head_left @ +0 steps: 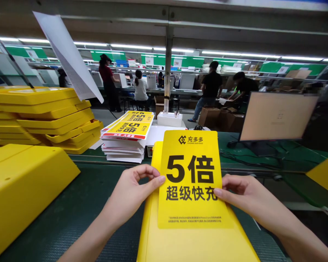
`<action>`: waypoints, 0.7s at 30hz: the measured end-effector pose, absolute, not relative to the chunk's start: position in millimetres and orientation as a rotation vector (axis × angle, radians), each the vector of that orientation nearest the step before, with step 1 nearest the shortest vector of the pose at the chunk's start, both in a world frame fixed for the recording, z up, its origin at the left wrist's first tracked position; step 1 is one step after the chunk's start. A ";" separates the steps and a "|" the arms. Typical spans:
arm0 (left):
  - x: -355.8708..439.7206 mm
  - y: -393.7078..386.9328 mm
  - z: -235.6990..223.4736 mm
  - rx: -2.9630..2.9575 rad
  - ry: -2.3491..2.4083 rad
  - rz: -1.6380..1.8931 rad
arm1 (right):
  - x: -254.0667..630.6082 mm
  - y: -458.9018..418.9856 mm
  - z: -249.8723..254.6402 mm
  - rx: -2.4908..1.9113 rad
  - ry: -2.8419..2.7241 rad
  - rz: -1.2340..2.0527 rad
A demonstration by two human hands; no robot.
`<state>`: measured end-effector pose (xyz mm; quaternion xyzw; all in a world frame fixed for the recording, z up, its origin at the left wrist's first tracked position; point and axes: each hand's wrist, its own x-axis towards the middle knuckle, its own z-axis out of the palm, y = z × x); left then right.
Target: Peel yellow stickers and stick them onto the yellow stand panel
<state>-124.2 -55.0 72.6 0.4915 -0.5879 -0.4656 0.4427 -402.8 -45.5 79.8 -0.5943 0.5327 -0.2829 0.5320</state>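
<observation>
- Because both hands pinched it by its side edges, the yellow label (190, 178) faced the wearer with its print upright, over the far end of a yellow casing (194, 245); whether its lower edge touched the casing, I could not tell.
- The left hand (135, 185) had thumb and forefinger clamped on the label's left edge, probably to leave the print uncovered.
- The right hand (242, 191) gripped the right edge slightly lower, thumb in front and fingers bent beside it; holding from opposite sides likely kept the thin sheet flat.
- Beneath, the casing lay lengthwise on the green surface (98, 189), its near end out of view, which seemed to bring its broad face between both arms.
- By the surface's left edge rested a second casing (24, 196), well apart from the hands.
- On the far bench (90, 156), a pile of printed sheets (128, 131) sat left of the label, perhaps for easy reach.
- Toward that bench's left end, stacked casings (51, 116) lay flat, presumably to save room; a white paper (71, 58) slanted above them.
- Near its right end stood a monitor (278, 118), turned for viewing.
- Farthest away, co-workers (211, 83) stood or sat among other benches.
</observation>
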 end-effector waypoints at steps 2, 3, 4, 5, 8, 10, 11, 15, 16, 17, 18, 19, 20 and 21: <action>-123.8 -54.7 72.6 1.227 -1.455 -1.152 | -402.4 -45.9 79.8 -1.403 1.267 -0.674; -123.6 -54.4 72.8 1.230 -1.452 -1.152 | -402.3 -46.2 79.8 -1.396 1.263 -0.676; -123.6 -54.0 73.0 1.232 -1.450 -1.154 | -402.1 -46.5 79.7 -1.391 1.261 -0.679; -123.6 -53.6 73.3 1.230 -1.449 -1.155 | -402.0 -46.7 79.5 -1.390 1.261 -0.681; -124.1 -53.2 74.1 1.228 -1.449 -1.157 | -401.9 -47.0 78.3 -1.401 1.269 -0.685; -124.6 -53.6 74.4 1.232 -1.450 -1.155 | -401.9 -46.8 77.9 -1.408 1.272 -0.683; -124.7 -53.8 74.5 1.235 -1.452 -1.153 | -401.8 -46.6 77.9 -1.409 1.272 -0.681; -124.8 -54.4 74.3 1.234 -1.455 -1.153 | -401.8 -45.6 79.7 -1.429 1.279 -0.676; -124.7 -54.3 74.2 1.233 -1.456 -1.151 | -401.8 -45.4 80.3 -1.436 1.279 -0.676; -124.5 -54.1 74.2 1.231 -1.456 -1.151 | -401.8 -45.2 80.9 -1.442 1.279 -0.677; -124.4 -53.9 74.1 1.230 -1.456 -1.152 | -401.8 -45.2 81.5 -1.446 1.279 -0.677; -124.3 -53.6 74.1 1.229 -1.457 -1.152 | -401.7 -45.2 81.9 -1.446 1.280 -0.676; -124.2 -53.4 74.1 1.227 -1.458 -1.154 | -401.7 -45.2 82.1 -1.444 1.283 -0.673; -124.2 -53.3 74.1 1.227 -1.459 -1.155 | -401.7 -45.4 82.1 -1.441 1.287 -0.672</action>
